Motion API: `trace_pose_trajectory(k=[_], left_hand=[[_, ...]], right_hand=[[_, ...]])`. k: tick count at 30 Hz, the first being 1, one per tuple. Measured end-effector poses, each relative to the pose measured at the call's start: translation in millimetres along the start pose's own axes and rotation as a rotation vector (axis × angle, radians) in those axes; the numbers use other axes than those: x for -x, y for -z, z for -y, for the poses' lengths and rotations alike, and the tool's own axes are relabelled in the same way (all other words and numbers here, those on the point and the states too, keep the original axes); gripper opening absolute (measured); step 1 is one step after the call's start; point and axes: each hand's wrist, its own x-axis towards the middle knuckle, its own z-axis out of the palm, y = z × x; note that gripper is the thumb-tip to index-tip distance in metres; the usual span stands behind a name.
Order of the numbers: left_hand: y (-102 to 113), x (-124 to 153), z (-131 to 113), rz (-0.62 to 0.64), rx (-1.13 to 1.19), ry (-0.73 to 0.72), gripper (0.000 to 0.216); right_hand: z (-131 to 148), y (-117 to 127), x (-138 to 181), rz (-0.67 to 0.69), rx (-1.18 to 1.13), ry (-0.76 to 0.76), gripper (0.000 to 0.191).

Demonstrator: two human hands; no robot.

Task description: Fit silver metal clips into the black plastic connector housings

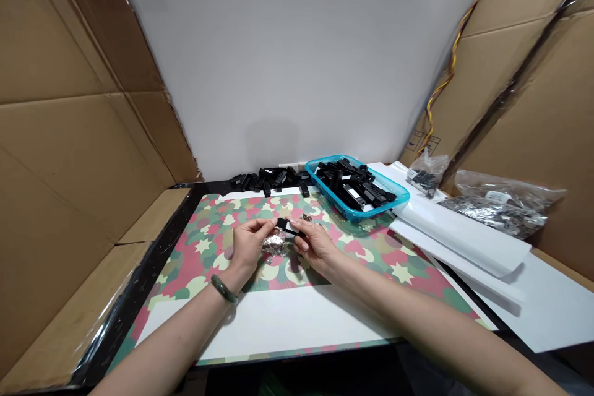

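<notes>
Between both hands, above the middle of the patterned mat, is a small black oblong plastic piece [283, 223] with a pale patch on its face. My left hand [250, 240] pinches its left end between thumb and fingers. On the right end, my right hand [315, 242] grips it with the thumb on top. Just beneath the hands lies a pile of small shiny metal pieces [275, 245], partly covered by them. A few brownish small parts [306, 218] sit behind my right hand. A dark bangle [224, 290] circles my left wrist.
A blue basket [355, 216] full of black pieces stands at the back right. More black pieces [266, 179] lie heaped along the wall. White paper sheets [464, 235] and plastic bags of parts [501, 207] are at the right. Cardboard walls [78, 105] flank the camouflage-patterned mat [204, 241].
</notes>
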Motion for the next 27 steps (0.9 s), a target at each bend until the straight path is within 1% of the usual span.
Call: trace_pose_trajectory(k=[5,10,16,19,24,27], left_hand=[[-0.8,0.9,2.8,-0.027,0.066,0.089,0.029],[-3.2,1.6,1.8,-0.051,0.097,0.143,0.031],[-1.7,-2.7,-1.1,0.01,0.131,0.116,0.04],[0.6,-3.8,0.5,0.014,0.129,0.103,0.044],[0.8,-3.5,3.4,0.045,0.074,0.04,0.041],[0.7,-4.8,3.7,0.055,0.06,0.042,0.04]], right_hand=[[-3.8,1.4,-2.0,0.004,-0.018,0.003,0.039],[-6.8,0.9,-4.8,-0.036,-0.053,-0.025,0.036],[-1.8,-0.2,-5.6,-0.065,-0.069,-0.014,0.029],[1.8,-1.5,-3.5,-0.071,-0.068,-0.007,0.025],[2.2,-2.1,-1.6,-0.07,-0.055,-0.017,0.021],[0.7,-1.6,-2.5,-0.074,-0.073,-0.037,0.013]])
